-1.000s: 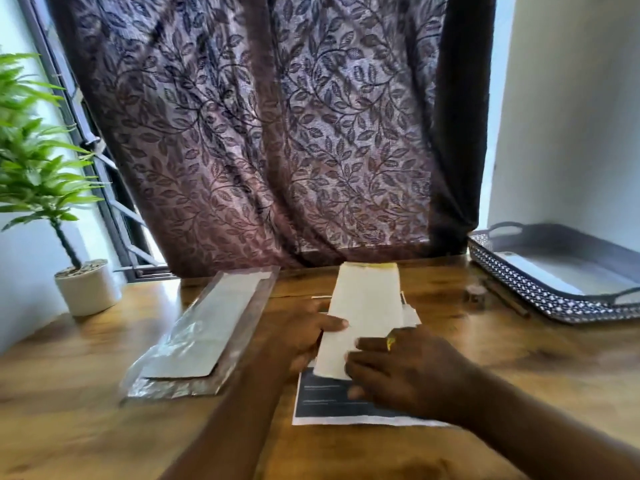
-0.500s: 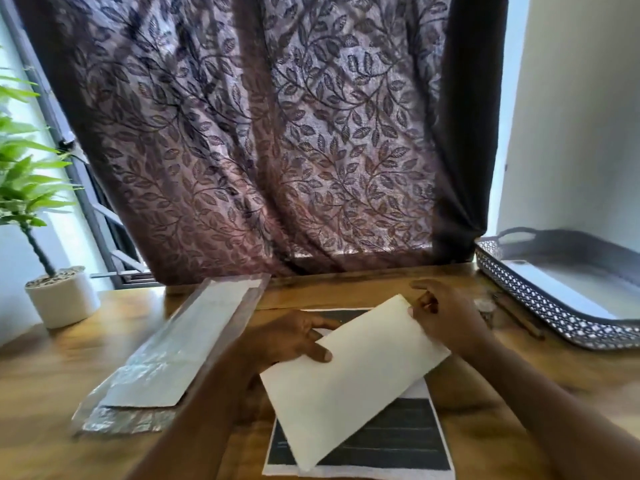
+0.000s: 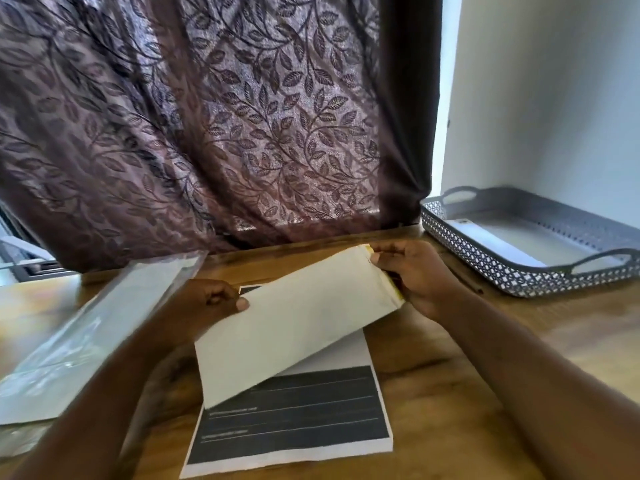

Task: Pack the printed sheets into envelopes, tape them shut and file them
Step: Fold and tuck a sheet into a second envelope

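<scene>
Envelope [image 3: 294, 320], white: left hand [image 3: 211, 301] pinches one long edge, right hand [image 3: 415, 275] grips flap end; printed sheet [image 3: 294, 420] beneath.

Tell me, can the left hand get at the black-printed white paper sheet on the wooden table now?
Probably yes, once freed. The left hand pinches the long cream paper envelope, held with the right hand above the far part of the black-printed sheet; its near part lies uncovered.

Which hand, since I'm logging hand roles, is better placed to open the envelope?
Probably right. The right hand pinches the envelope at its yellow-edged end, where it likely opens; the left hand grips a long edge farther back, steadying it above the sheet.
</scene>
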Demonstrator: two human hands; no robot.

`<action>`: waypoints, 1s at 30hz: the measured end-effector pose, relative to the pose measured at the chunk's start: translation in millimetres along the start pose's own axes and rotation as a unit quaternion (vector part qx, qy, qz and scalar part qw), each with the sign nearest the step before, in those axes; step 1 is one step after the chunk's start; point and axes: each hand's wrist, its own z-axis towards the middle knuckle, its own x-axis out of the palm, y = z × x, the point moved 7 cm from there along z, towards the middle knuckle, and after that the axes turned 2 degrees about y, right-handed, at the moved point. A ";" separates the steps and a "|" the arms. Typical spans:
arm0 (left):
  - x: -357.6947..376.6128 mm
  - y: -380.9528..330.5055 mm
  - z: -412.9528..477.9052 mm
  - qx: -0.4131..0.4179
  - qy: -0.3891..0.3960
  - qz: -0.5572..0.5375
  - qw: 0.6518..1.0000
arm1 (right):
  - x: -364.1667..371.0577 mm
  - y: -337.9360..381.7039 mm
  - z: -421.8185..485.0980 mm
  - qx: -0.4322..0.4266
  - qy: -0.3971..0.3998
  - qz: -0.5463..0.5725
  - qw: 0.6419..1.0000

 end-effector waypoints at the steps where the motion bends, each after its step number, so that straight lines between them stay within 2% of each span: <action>1: -4.0 3.3 0.9 0.006 -0.021 -0.001 1.000 | -0.4 0.0 0.5 -0.001 -0.002 0.006 1.000; 4: -6.9 7.6 -0.3 0.023 -0.047 0.015 0.999 | 0.0 -4.3 -0.8 0.011 0.009 0.020 1.000; 7: -0.4 5.0 -0.7 0.050 -0.028 0.029 0.998 | 5.6 -7.6 -0.9 0.029 0.037 0.015 0.999; 10: -3.0 2.4 0.2 0.079 -0.042 0.038 0.995 | 14.1 -7.9 -4.8 0.044 0.057 -0.004 0.997; 13: -1.9 -1.9 -0.6 0.100 -0.058 0.116 0.986 | 19.0 -7.4 -8.2 0.045 0.073 -0.021 0.996; 17: -0.7 -18.0 -7.0 0.136 -0.139 0.206 0.959 | 21.0 -8.9 -7.0 0.044 0.077 -0.036 0.995; 20: 10.8 -23.9 -4.7 0.130 -0.077 0.220 0.964 | 23.4 -9.0 -7.6 0.036 0.082 -0.042 0.995; 24: 13.0 -33.3 -7.0 0.148 -0.105 0.304 0.935 | 30.0 -9.7 -9.9 0.033 0.101 -0.045 0.993; 27: 15.1 -34.1 -7.1 0.115 -0.095 0.292 0.945 | 33.1 -10.3 -10.8 0.026 0.088 -0.055 0.994; 30: 27.7 -47.9 -10.1 0.134 -0.092 0.202 0.966 | 36.3 -9.1 -12.2 -0.002 0.071 -0.107 0.992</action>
